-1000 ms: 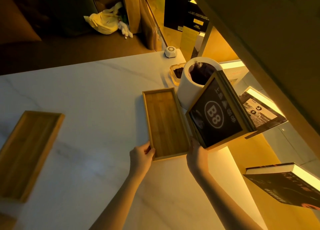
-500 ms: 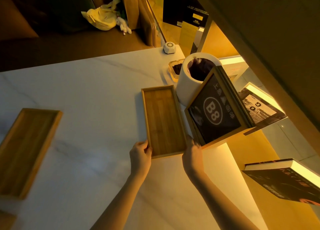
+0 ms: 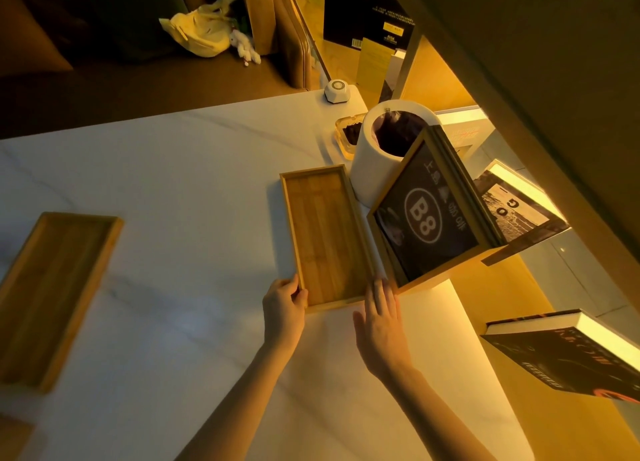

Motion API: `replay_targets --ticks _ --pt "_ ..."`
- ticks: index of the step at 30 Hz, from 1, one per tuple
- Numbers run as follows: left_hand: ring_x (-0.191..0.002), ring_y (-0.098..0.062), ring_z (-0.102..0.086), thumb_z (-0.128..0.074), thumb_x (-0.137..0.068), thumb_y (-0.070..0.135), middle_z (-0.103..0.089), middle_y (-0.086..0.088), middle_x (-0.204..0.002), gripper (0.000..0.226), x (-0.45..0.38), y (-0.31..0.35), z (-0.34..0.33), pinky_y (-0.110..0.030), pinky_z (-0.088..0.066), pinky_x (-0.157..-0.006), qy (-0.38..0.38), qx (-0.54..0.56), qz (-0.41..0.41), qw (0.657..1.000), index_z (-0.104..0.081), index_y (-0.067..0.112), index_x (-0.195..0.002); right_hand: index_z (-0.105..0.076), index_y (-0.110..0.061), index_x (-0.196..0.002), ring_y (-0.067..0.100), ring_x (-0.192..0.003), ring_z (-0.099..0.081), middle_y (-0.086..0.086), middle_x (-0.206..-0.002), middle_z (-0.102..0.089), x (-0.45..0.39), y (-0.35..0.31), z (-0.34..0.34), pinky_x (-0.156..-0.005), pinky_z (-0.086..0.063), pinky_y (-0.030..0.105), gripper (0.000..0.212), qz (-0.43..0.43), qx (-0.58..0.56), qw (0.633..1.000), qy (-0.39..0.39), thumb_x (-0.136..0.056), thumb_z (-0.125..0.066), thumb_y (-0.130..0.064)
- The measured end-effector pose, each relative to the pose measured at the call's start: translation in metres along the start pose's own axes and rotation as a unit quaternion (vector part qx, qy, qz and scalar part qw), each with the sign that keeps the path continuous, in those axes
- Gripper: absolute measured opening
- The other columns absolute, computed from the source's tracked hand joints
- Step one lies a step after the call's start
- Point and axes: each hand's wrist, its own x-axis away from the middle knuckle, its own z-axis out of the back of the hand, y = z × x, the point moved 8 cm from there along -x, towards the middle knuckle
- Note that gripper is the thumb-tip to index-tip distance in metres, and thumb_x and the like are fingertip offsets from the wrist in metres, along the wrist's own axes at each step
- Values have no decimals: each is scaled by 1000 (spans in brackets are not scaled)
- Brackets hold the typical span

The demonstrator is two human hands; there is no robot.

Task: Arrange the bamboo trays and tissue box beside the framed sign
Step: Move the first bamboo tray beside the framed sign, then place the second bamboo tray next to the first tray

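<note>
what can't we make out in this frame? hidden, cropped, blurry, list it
- Tissue box: not identifiable anywhere in the head view.
- Second bamboo tray: near end cut off by the left edge, blurred.
- Framed sign: small characters beside "B8" too small to read; its base hidden behind the frame.
- White cylinder: right side blocked by the sign.
- Right hand: contact with the near bamboo tray unclear.

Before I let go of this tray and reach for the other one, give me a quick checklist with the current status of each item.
1. Bamboo tray flat on the marble table: ok.
2. Tray beside the framed B8 sign: ok.
3. Left hand on the tray's near corner: ok.
4. Right hand at the other near corner, fingers open: ok.
5. Second bamboo tray at the far left, unobstructed: ok.
6. Tissue box located: cannot tell, none recognisable.
</note>
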Motion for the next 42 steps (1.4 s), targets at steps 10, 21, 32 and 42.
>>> replay_targets --ticks 10,21,32,42 --pt "-96 -29 -62 -51 -87 21 -64 -17 -103 31 4 11 7 -29 -50 -81 -61 -59 -46 995 -55 3 -113 -61 0 -110 39 -108 -59 20 -115 -64 -8 -11 24 -86 -53 45 40 19 42 999 12 -75 -72 -15" --pt "-68 -26 -62 -49 -87 27 -66 -12 -76 24 35 19 109 -31 -51 -57 52 -261 -171 949 -61 5 -86 -56 -10 -102 23 -93 -57 8 -101 -61 -20 -107 83 -77 -51 35 20 176 -8 984 -23 -95 -40 -19" --pt "-113 -38 -55 -56 -83 33 -56 -22 -127 56 36 -101 254 -49 -50 -89 118 -330 -99 931 -39 5 -128 -35 -12 -134 24 -132 -36 8 -141 -43 10 -264 62 -109 -31 39 41 216 -21 976 -9 -95 -40 -25" --pt "-138 -32 -22 -37 -91 37 -22 -17 -150 58 17 -227 352 -48 -26 -110 24 -282 20 959 -18 10 -138 -7 -8 -143 26 -142 -8 10 -155 -13 36 -383 -22 -116 -12 39 57 181 -16 981 -72 -96 -29 -33"
